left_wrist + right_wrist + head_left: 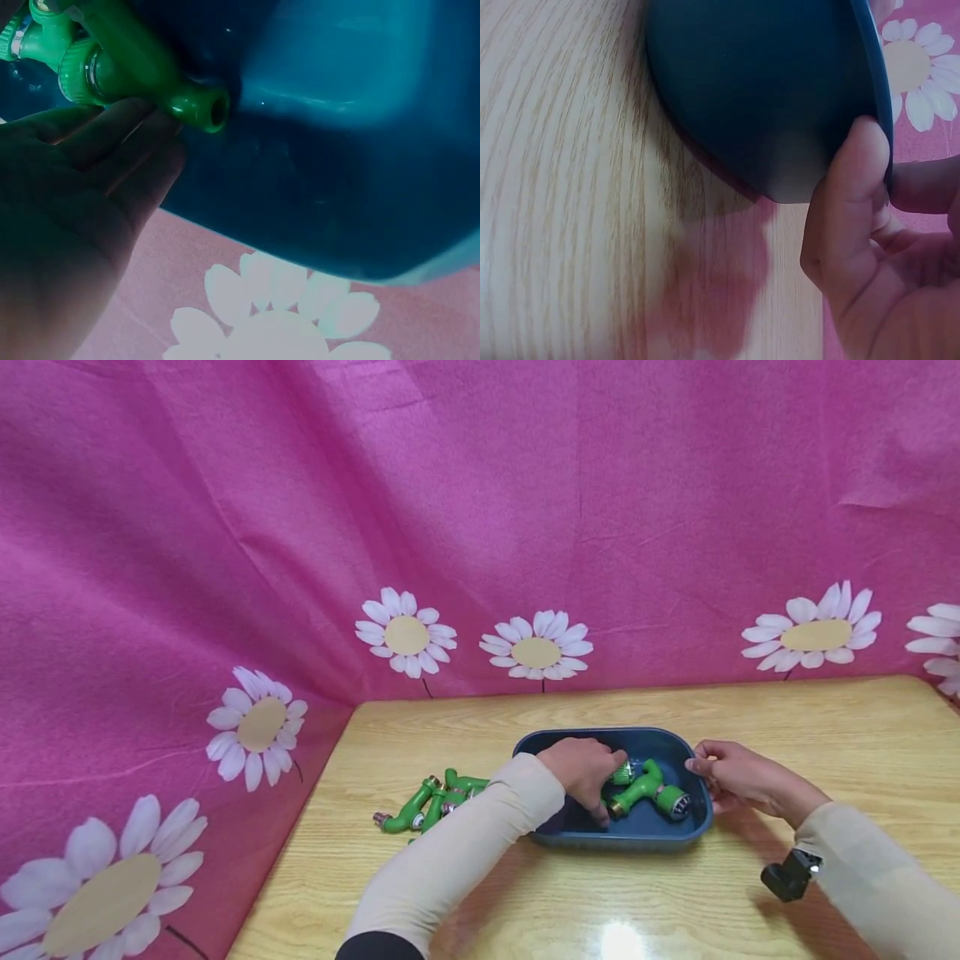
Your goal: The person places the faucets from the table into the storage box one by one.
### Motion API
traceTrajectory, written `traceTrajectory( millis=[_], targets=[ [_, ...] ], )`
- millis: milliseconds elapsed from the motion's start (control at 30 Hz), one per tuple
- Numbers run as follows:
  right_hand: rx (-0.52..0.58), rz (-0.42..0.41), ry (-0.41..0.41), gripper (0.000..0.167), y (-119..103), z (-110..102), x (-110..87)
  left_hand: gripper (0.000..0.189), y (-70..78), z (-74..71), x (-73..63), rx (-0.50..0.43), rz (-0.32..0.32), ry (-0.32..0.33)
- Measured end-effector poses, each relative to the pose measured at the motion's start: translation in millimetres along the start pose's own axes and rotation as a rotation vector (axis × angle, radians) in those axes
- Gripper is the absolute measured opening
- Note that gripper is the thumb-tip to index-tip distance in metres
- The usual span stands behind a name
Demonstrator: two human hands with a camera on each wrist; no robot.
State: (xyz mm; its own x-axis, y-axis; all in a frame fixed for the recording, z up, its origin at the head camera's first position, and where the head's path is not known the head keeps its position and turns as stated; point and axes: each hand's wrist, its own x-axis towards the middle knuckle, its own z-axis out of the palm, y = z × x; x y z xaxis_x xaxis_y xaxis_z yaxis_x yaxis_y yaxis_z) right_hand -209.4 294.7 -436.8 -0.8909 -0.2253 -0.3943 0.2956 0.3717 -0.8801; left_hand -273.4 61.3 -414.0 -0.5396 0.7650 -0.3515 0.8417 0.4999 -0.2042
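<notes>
A dark blue plastic basin (637,842) stands on the table with green plastic taps inside. My left hand (581,768) reaches down into it and holds a green tap (139,56), its fingers lying along the tap's body in the left wrist view; the thumb is hidden there. Just right of that hand, another green tap (642,787) with a ribbed end lies on the basin floor. At the basin's right end, my right hand (742,781) pinches the rim between thumb and fingers, which the right wrist view shows close up on the basin wall (765,97).
Left of the basin, several more green taps (408,814) lie in a pile, partly covered by my left sleeve (465,852). Pink cloth (637,510) with white flowers hangs behind the wooden table (600,893) and along its left side.
</notes>
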Motion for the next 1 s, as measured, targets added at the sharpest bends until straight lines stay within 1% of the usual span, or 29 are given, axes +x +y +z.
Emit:
traceTrajectory(
  millis=[133,367,533,667,867,1000],
  targets=[
    [-0.004,-0.004,0.005,0.015,-1.0,-0.4,-0.8,0.080,1.8,-2.8,-1.0,-0.012,-0.016,-0.011],
    [0.003,-0.009,0.008,0.016,-1.5,1.7,-1.7,0.084,5.2,-8.2,-3.0,-0.006,-0.088,-0.057],
    [0.004,-0.006,0.011,0.016,-0.8,1.7,-1.5,0.083,5.8,-9.0,-3.0,-0.009,-0.095,-0.060],
    [-0.012,0.000,0.017,0.017,-0.4,-0.6,-1.5,0.084,7.1,-9.5,-3.0,0.006,-0.098,-0.041],
    [-0.021,-0.008,0.014,0.018,-1.2,-0.1,-1.5,0.085,9.3,-8.5,-4.1,0.031,-0.126,-0.033],
    [-0.012,0.001,0.012,0.018,-0.9,2.5,-0.3,0.088,8.5,-7.1,-4.4,-0.025,-0.141,-0.061]
  ],
)
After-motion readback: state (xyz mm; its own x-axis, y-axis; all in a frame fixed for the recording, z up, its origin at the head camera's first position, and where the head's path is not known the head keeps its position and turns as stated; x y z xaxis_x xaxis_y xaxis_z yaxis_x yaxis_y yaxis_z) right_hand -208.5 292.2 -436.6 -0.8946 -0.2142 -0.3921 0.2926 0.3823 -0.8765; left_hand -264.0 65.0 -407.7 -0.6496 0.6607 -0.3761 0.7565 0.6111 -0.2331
